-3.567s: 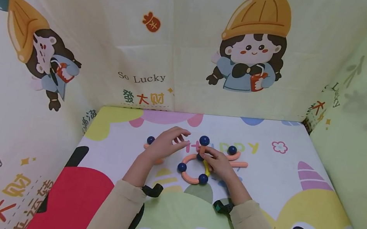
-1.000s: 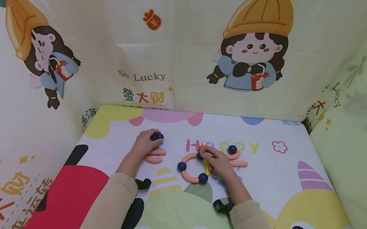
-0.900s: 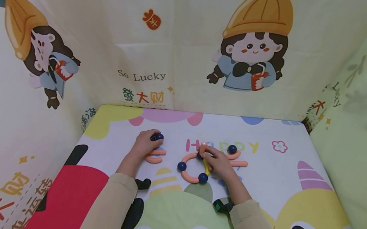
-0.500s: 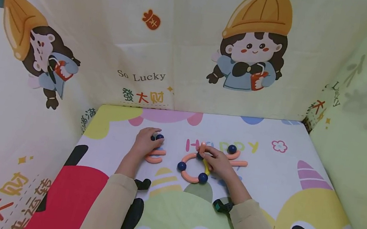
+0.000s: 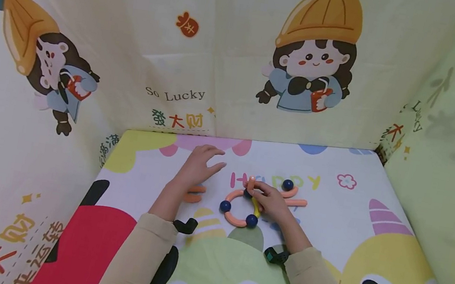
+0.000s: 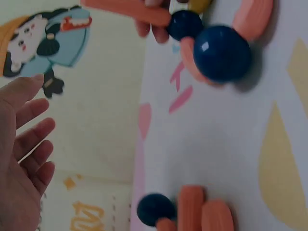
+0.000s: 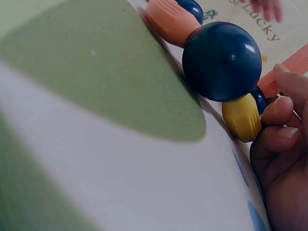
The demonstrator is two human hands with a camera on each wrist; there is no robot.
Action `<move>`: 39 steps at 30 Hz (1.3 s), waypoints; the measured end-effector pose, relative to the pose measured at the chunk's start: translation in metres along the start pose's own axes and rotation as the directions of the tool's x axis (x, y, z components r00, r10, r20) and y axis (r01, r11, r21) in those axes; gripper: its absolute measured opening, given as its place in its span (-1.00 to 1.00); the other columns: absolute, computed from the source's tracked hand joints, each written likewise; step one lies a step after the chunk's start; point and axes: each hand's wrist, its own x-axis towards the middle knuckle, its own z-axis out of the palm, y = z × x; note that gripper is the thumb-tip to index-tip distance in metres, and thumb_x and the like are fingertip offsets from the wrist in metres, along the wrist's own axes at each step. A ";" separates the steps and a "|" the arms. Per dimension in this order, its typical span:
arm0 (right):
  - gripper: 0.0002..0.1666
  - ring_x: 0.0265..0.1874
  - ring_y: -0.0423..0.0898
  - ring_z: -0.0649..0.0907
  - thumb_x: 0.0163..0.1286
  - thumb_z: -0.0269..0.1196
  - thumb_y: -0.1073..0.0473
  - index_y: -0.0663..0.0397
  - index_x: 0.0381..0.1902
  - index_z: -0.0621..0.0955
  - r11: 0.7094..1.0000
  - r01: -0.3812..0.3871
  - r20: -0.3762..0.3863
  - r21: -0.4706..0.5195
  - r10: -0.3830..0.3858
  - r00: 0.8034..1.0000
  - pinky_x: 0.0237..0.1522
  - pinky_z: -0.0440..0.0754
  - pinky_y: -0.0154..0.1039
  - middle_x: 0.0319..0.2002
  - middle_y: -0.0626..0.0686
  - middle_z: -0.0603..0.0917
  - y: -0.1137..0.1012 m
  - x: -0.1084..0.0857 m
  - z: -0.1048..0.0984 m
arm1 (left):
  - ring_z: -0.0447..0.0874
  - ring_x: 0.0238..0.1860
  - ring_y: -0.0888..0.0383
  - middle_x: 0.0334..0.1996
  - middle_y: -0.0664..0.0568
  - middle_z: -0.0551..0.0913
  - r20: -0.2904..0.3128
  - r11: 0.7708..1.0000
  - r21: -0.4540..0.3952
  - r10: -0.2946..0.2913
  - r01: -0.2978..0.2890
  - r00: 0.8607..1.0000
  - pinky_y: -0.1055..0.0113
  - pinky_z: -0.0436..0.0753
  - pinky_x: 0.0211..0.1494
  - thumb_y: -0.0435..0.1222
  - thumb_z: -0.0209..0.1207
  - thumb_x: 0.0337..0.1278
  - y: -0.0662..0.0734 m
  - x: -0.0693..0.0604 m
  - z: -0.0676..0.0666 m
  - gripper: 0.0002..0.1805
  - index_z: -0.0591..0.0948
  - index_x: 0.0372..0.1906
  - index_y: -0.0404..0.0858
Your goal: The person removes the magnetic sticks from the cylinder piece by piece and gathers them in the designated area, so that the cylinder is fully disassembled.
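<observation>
A ring of salmon curved pieces (image 5: 235,221), one yellow piece (image 7: 240,118) and dark blue balls (image 5: 225,206) lies on the table. My right hand (image 5: 273,204) pinches a salmon stick (image 5: 251,184) that stands up from the ring's far ball (image 6: 186,25); nothing sits on its upper end. My left hand (image 5: 199,169) is raised over the table to the left of the ring, thumb and fingers apart, holding nothing. In the left wrist view that hand (image 6: 24,149) is empty too, and a blue ball (image 6: 156,209) lies beside salmon sticks (image 6: 191,207).
Right of the ring lie a blue ball (image 5: 288,185), a curved salmon piece (image 5: 292,193) and a straight one (image 5: 296,202). Two salmon pieces (image 5: 193,198) show beside my left forearm. Printed cloth walls (image 5: 238,66) stand behind and at both sides of the table.
My left hand has left the blue balls at the left and moved up and right, fingers spreading. The ball atop the stick in the oldest frame is gone from there. My right hand stays in place.
</observation>
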 end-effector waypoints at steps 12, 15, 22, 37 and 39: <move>-0.52 -0.72 -0.01 0.45 0.32 0.19 -0.38 -0.50 0.15 0.59 1.000 -0.018 -0.001 -0.017 0.018 1.000 -0.60 0.46 -0.23 -0.69 0.02 0.43 -0.001 -0.001 -0.001 | 0.56 0.08 0.05 0.07 0.11 0.55 0.207 0.984 -0.138 0.136 -0.109 0.969 0.19 0.59 0.09 0.11 0.11 0.35 0.053 0.001 0.023 -0.44 0.45 0.37 0.05; -0.55 -0.71 0.01 0.47 0.34 0.16 -0.39 -0.50 0.12 0.59 0.999 0.001 -0.002 -0.048 -0.002 1.000 -0.59 0.48 -0.21 -0.69 0.03 0.44 -0.001 0.000 -0.001 | 0.57 -0.01 0.13 0.03 0.13 0.55 0.215 0.980 -0.170 0.138 -0.102 0.967 0.26 0.60 0.02 0.14 0.08 0.35 0.057 0.001 0.032 -0.44 0.44 0.37 0.08; -0.56 -0.73 0.00 0.46 0.33 0.16 -0.41 -0.50 0.09 0.59 0.998 0.019 -0.005 -0.064 -0.019 1.000 -0.59 0.49 -0.19 -0.71 0.04 0.44 0.001 0.000 -0.001 | 0.54 -0.10 0.23 -0.03 0.13 0.57 0.210 0.975 -0.201 0.134 -0.092 0.968 0.31 0.60 -0.04 0.05 0.13 0.36 0.059 0.001 0.048 -0.49 0.46 0.36 0.06; -0.55 -0.74 -0.08 0.46 0.36 0.30 -0.09 -0.38 0.20 0.56 0.993 -0.046 -0.041 -0.108 0.042 0.998 -0.59 0.49 -0.19 -0.72 -0.02 0.47 0.002 0.002 0.000 | 0.53 -0.13 0.24 -0.10 0.17 0.58 0.129 0.971 -0.212 0.139 -0.110 0.982 0.34 0.60 -0.01 0.04 0.08 0.41 0.057 0.000 0.062 -0.65 0.62 0.13 0.01; -0.53 -0.73 -0.08 0.49 0.34 0.32 -0.11 -0.36 0.20 0.57 0.988 -0.055 -0.054 -0.142 0.048 0.997 -0.57 0.52 -0.18 -0.68 -0.02 0.52 0.001 0.003 0.000 | 0.54 -0.13 0.25 -0.10 0.18 0.58 0.122 0.969 -0.222 0.139 -0.110 0.983 0.33 0.60 0.00 0.03 0.08 0.41 0.056 0.000 0.063 -0.67 0.62 0.11 0.04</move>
